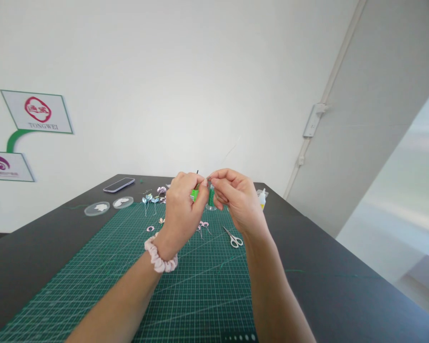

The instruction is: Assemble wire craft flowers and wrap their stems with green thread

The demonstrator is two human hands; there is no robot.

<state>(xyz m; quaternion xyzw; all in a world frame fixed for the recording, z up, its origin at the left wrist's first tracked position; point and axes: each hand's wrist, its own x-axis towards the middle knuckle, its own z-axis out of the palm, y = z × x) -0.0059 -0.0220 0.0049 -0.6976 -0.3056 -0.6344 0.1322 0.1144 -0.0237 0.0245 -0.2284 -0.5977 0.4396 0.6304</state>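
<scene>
My left hand (184, 200), with a pale scrunchie (160, 257) on its wrist, is raised over the cutting mat (196, 286), thumb and fingers pinched together. Fingertip to fingertip with it, my right hand (238, 197) is closed in a pinch too. What lies between the fingertips is too small to make out. A thin pale strand (232, 150) rises to the right above my right hand; where it starts is unclear. Behind the hands stand a spool of green thread (211, 196) and a bright green object (194, 194), partly hidden.
White-handled scissors (235, 240) and small pink flower pieces (203, 225) lie on the mat. Blue wired pieces (150, 200) are at its far left, near two shallow dishes (97, 208) with white contents. A phone (119, 185) lies behind; a glue bottle (262, 199) stands right.
</scene>
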